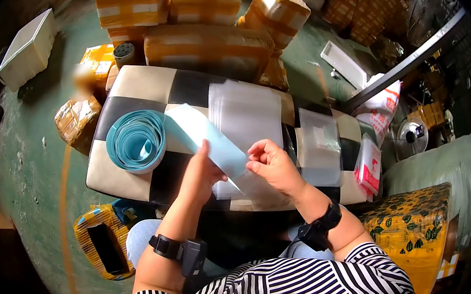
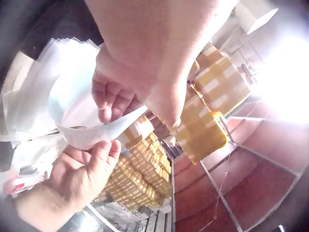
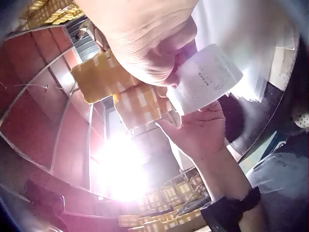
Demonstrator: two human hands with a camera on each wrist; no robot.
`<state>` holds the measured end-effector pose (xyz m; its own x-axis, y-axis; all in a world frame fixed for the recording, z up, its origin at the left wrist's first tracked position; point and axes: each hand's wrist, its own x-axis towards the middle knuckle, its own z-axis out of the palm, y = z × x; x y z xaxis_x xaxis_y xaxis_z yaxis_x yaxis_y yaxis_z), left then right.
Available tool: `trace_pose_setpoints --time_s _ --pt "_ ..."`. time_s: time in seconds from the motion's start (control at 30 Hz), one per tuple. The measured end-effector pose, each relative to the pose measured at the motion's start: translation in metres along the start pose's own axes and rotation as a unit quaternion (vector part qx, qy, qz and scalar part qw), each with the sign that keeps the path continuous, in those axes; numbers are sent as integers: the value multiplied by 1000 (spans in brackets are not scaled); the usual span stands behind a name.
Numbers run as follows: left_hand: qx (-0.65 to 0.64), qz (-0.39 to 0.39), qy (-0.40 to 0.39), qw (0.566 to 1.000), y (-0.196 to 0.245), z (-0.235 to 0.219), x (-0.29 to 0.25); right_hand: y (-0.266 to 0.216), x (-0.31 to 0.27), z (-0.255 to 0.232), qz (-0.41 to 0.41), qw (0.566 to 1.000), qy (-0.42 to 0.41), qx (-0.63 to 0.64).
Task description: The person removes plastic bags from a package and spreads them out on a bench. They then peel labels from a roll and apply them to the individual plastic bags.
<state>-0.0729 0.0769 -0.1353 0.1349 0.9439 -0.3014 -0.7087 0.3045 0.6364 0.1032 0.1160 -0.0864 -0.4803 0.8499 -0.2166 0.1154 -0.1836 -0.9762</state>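
Behind and around, stacks of taped yellow cartons [image 1: 204, 12] on a green floor [image 1: 30, 163]. In the middle, a black-and-cream checkered stool [image 1: 126, 92], serving as a work surface. On its top, a pile of clear plastic bags [image 1: 246, 114], with a second small pile of bags [image 1: 318, 144] toward the right edge. At the left of the stool top, a coiled blue label roll [image 1: 136, 141], its loose strip [image 1: 205, 133] running out over the bags toward both hands. Near the front edge, the left hand [image 1: 201, 176] with fingers curled on the strip, gripping it from the left side. Just beside it, the right hand [image 1: 271, 163], thumb and fingertips closed together in a pinch on the strip's free end. In the wrist views, the same strip end [image 2: 91, 133] caught between both hands, printed side of the label [image 3: 205, 77] turned outward, faint text too small to read.
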Motion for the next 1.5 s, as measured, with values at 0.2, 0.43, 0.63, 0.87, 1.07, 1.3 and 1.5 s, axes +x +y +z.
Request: trace_pose_setpoints --time_s 0.2,0.43,0.63,0.87,1.07,1.3,1.5 --pt "94 39 17 995 -2 13 -5 -17 -2 16 -110 972 -21 -207" --pt "56 6 49 997 -3 4 -3 -27 -7 22 -174 919 -6 -354" --pt "33 26 75 996 -8 10 0 -25 -6 24 -200 908 33 -366" --pt "96 2 100 990 -17 3 9 -18 -2 15 -336 832 39 -441" --pt "54 31 163 985 -19 -10 17 -29 -18 -19 -409 888 85 -191" --pt "204 73 84 973 -31 -3 17 10 51 -95 -127 967 218 -23" --pt "247 -28 112 962 -51 -5 24 60 101 -93 38 971 216 -98"
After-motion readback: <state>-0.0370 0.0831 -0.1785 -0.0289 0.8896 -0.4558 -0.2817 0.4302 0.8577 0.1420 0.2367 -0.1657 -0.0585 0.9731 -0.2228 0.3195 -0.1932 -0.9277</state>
